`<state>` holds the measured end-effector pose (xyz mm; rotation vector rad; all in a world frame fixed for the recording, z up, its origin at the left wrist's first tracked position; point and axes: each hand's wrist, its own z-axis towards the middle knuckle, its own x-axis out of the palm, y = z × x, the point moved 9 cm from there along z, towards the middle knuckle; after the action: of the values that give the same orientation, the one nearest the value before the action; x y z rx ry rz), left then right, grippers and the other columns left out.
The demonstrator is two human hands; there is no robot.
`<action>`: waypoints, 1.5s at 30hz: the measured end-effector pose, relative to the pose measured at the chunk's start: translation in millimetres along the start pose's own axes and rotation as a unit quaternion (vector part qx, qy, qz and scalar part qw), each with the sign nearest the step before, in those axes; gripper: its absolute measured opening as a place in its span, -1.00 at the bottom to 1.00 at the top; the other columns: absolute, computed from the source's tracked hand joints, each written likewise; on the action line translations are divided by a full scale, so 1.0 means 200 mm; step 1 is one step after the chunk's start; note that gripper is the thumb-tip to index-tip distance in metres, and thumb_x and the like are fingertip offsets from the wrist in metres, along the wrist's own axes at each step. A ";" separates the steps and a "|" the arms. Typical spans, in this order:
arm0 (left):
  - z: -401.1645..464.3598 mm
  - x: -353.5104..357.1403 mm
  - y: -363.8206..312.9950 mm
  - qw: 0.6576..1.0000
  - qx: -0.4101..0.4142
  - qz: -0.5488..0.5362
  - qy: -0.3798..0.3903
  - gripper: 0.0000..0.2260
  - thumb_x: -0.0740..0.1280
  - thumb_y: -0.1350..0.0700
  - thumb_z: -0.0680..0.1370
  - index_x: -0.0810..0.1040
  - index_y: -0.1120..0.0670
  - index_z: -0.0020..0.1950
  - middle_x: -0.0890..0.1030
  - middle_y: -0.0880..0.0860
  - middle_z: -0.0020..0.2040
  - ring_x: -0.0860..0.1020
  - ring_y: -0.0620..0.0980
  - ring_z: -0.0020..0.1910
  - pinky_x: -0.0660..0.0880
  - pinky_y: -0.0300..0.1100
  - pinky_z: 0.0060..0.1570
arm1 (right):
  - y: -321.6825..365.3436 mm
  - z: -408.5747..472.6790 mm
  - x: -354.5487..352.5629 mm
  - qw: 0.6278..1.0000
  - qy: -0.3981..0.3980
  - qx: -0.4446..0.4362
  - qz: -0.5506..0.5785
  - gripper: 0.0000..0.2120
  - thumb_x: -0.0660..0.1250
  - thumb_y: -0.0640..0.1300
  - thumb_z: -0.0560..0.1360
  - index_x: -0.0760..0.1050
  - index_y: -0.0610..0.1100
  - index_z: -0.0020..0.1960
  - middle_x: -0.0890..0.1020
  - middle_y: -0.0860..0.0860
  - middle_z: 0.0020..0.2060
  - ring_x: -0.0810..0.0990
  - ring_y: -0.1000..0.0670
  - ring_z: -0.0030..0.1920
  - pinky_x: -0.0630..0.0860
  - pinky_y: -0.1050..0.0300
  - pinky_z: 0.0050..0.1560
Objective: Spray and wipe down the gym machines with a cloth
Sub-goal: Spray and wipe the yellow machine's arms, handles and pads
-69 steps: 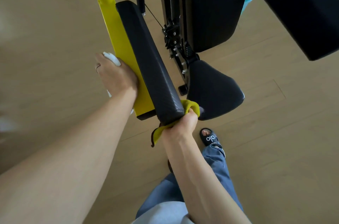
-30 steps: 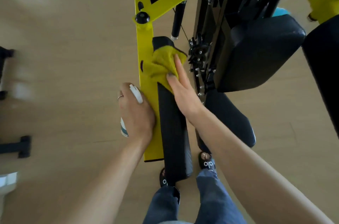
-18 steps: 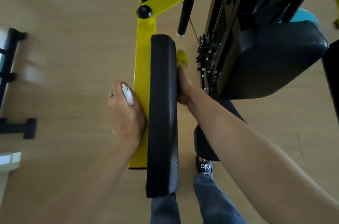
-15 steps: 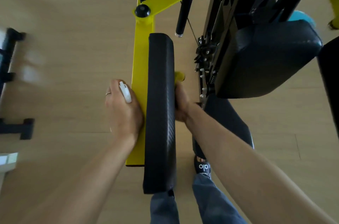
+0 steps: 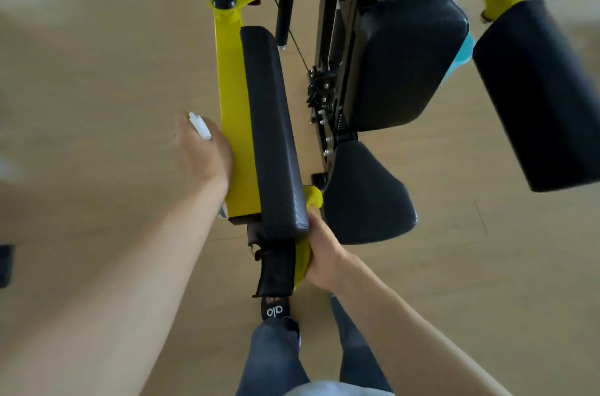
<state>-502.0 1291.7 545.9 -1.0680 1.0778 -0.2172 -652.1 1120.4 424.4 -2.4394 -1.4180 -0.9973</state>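
Two bare hands worked at the near end of a long black pad (image 5: 274, 132) bolted to a yellow bar (image 5: 233, 110). The right hand (image 5: 323, 254) had its fingers curled around a yellow cloth (image 5: 305, 253), pressing it against the pad's right edge at the near corner; one bunch of cloth (image 5: 313, 196) showed above the fingers and a fold lay below them beside a short worn black flap (image 5: 276, 272) hanging under the pad. The left hand (image 5: 201, 150) rested against the bar's left edge, fingers wrapped around a white spray bottle (image 5: 200, 125), of which only the nozzle top showed clearly.

Four black pads were in view: the long one, a rounded seat (image 5: 367, 194) just right of the cloth, a squarish back pad (image 5: 402, 61) above it, and a blocky one (image 5: 535, 93) at the right edge. All looked like padded, faintly textured vinyl. The frame (image 5: 337, 38) between them was black metal with bolts and thin cables. One black sandal (image 5: 274, 309) with white lettering stood on the pale wood floor (image 5: 97, 71) below.
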 end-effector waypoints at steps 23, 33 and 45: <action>-1.56 0.47 0.33 0.962 -0.211 -0.019 0.173 -0.67 0.38 0.01 0.60 0.38 0.13 -0.27 0.39 0.05 -0.37 0.37 0.02 -0.37 0.37 -0.10 -0.23 | 0.76 -0.85 -1.25 0.979 -0.002 -0.204 0.002 -0.46 0.29 0.02 0.47 0.46 -0.26 0.35 0.61 -0.25 0.22 0.63 -0.20 0.19 0.37 -0.04 0.39; -1.47 1.15 0.19 0.959 -0.186 -0.018 0.214 -0.56 0.37 -0.15 0.57 0.47 0.25 -0.16 0.48 0.08 -0.35 0.44 0.03 -0.37 0.48 -0.01 -0.29 | 0.92 -0.63 -1.60 0.985 -0.042 -0.150 0.078 -0.47 -0.10 0.15 0.68 0.21 0.05 0.59 0.25 -0.08 0.58 0.21 -0.19 0.56 0.06 -0.24 0.55; -1.52 1.41 0.35 0.936 -0.203 0.064 0.281 -0.52 0.39 -0.10 0.53 0.19 0.06 -0.38 0.32 0.00 -0.43 0.33 0.04 -0.42 0.32 -0.10 -0.39 | 1.01 -0.48 -1.78 0.969 -0.143 -0.197 -0.031 -0.78 0.24 -0.11 0.64 0.60 -0.05 0.22 0.61 -0.26 0.24 0.63 -0.24 0.21 0.44 -0.21 0.34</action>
<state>-624.7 972.5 301.7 -1.3358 1.7579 -0.2042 -650.9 713.2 319.6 -2.9445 -1.5087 -1.0615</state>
